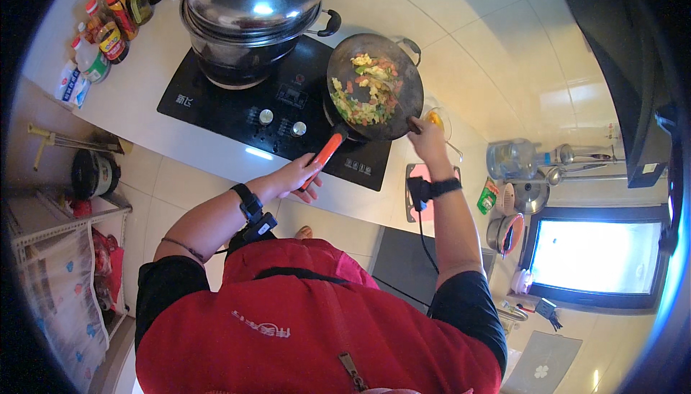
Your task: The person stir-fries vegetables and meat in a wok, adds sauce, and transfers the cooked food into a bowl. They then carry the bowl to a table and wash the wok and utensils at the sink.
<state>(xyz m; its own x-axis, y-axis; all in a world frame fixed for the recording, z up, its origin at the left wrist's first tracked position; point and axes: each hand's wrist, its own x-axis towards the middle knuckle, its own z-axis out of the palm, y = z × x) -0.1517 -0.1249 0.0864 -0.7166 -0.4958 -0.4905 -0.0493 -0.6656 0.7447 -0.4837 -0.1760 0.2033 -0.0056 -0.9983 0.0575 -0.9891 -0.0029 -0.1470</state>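
Note:
A dark wok (345, 59) stands on the right side of a black two-burner cooktop (227, 110). Chopped egg, green vegetable and pinkish-orange pieces (372, 89) lie in it. My left hand (299, 175) holds the wok's orange-red handle (326, 154), the thumb along its top and some fingers loosely spread. At the wok's right rim, my right hand (430, 140) grips a dark utensil handle (414, 124). The utensil's working end reaches toward the food and is hard to make out.
A large lidded steel pot (248, 32) occupies the left burner. Sauce bottles (110, 40) line the counter's left end. Behind my right hand is a glass bowl with something yellow (436, 117); a pink cutting board (426, 216) lies under my right forearm. A water jug (510, 159) stands farther right.

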